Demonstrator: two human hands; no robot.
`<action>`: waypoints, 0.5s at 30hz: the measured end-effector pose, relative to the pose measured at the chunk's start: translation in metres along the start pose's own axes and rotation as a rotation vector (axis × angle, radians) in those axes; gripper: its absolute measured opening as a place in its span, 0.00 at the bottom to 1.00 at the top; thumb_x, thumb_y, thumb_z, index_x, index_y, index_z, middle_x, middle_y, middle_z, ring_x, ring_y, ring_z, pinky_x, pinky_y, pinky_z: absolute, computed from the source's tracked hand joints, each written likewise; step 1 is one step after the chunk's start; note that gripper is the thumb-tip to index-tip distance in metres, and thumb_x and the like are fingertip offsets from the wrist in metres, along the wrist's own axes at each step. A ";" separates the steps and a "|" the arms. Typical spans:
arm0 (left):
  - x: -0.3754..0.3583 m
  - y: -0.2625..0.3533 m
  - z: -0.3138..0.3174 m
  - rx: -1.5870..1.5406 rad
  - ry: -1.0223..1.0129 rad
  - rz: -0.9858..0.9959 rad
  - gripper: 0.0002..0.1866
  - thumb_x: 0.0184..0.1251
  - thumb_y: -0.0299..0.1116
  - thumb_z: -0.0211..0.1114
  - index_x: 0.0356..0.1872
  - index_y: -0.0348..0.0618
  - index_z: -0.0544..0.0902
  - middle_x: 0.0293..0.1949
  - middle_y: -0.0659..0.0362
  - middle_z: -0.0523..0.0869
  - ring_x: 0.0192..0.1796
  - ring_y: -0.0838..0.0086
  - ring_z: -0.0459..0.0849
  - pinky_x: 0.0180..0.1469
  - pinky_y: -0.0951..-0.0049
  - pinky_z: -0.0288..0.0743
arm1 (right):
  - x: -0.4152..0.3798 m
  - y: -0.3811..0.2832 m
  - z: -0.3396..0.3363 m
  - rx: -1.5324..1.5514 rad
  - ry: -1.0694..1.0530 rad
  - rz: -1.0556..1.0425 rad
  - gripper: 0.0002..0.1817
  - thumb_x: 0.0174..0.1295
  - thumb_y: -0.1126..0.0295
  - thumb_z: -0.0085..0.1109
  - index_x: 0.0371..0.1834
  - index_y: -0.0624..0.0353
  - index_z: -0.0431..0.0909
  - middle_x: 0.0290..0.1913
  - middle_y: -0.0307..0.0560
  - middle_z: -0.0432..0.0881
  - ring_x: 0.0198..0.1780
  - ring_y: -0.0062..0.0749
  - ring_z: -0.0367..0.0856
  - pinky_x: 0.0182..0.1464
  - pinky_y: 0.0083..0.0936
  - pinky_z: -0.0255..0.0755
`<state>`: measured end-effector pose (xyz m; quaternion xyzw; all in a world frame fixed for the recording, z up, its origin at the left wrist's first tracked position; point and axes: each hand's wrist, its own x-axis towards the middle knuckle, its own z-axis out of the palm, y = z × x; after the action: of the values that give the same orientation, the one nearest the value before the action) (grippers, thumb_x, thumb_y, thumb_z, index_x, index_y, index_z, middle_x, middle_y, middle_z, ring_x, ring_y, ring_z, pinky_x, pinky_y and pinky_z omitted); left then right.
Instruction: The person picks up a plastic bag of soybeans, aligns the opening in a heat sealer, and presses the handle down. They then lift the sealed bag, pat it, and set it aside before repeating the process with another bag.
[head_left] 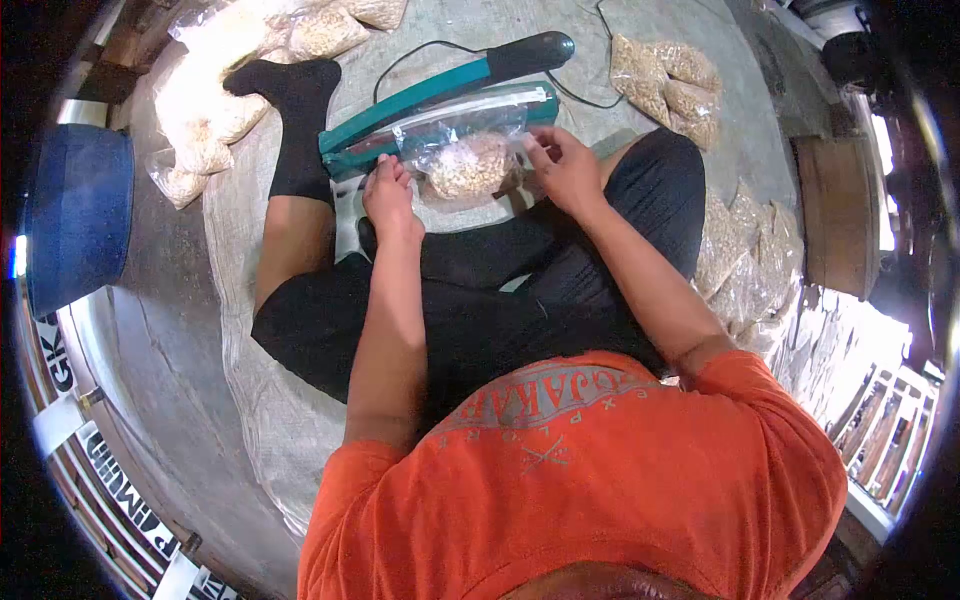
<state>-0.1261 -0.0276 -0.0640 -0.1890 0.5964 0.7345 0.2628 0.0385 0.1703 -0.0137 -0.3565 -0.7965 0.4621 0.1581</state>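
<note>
A clear plastic bag (pixel 472 172) of pale, grain-like pieces lies in front of me, its flat upper end laid into a teal impulse sealer (pixel 440 108). The sealer's long arm, with a black handle end, is raised above its base. At the bag's left side, my left hand (pixel 388 198) has its fingers closed at the film's edge, close to the sealer. My right hand (pixel 568 175) pinches the right edge of the bag between thumb and fingers. The exact contact of the left fingertips is hard to make out.
Filled bags (pixel 668 88) lie at the far right, more bags (pixel 750 255) by my right knee, and a brightly lit group (pixel 205 140) at the far left. A black cord (pixel 590 102) runs behind the sealer. A blue container (pixel 82 215) stands left of the pale mat (pixel 255 400).
</note>
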 end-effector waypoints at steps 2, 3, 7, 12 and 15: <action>-0.003 0.001 0.002 0.008 -0.002 0.017 0.28 0.77 0.53 0.62 0.64 0.40 0.79 0.58 0.56 0.82 0.60 0.66 0.79 0.66 0.63 0.67 | 0.004 0.004 0.005 0.015 0.028 0.040 0.24 0.69 0.54 0.65 0.56 0.64 0.83 0.46 0.55 0.89 0.46 0.38 0.88 0.53 0.34 0.80; -0.004 0.001 0.003 0.023 -0.017 0.022 0.28 0.77 0.53 0.62 0.63 0.39 0.79 0.58 0.56 0.82 0.60 0.66 0.79 0.65 0.63 0.67 | 0.009 0.006 0.009 0.029 0.053 0.072 0.23 0.69 0.54 0.65 0.56 0.63 0.83 0.45 0.54 0.89 0.46 0.38 0.87 0.53 0.34 0.79; -0.004 0.003 0.003 0.063 -0.118 0.055 0.24 0.77 0.50 0.63 0.59 0.38 0.81 0.55 0.57 0.84 0.57 0.70 0.80 0.63 0.67 0.70 | 0.024 0.023 0.018 0.014 0.131 0.026 0.24 0.69 0.54 0.65 0.56 0.63 0.84 0.45 0.52 0.90 0.45 0.38 0.88 0.52 0.34 0.79; -0.005 -0.001 0.015 -0.028 -0.264 0.145 0.13 0.76 0.36 0.66 0.51 0.36 0.84 0.46 0.61 0.86 0.47 0.77 0.82 0.51 0.74 0.73 | 0.040 0.010 0.022 0.082 0.098 0.017 0.25 0.70 0.51 0.64 0.55 0.63 0.84 0.45 0.52 0.90 0.44 0.38 0.87 0.51 0.34 0.79; -0.005 -0.005 0.017 -0.038 -0.301 0.193 0.09 0.76 0.33 0.66 0.45 0.36 0.86 0.41 0.61 0.88 0.44 0.79 0.83 0.50 0.76 0.74 | 0.051 0.024 0.026 0.097 0.006 0.024 0.26 0.70 0.50 0.65 0.57 0.63 0.83 0.44 0.52 0.89 0.44 0.39 0.87 0.51 0.33 0.78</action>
<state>-0.1189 -0.0107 -0.0611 -0.0238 0.5514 0.7875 0.2741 -0.0021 0.1975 -0.0515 -0.3594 -0.7684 0.5008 0.1721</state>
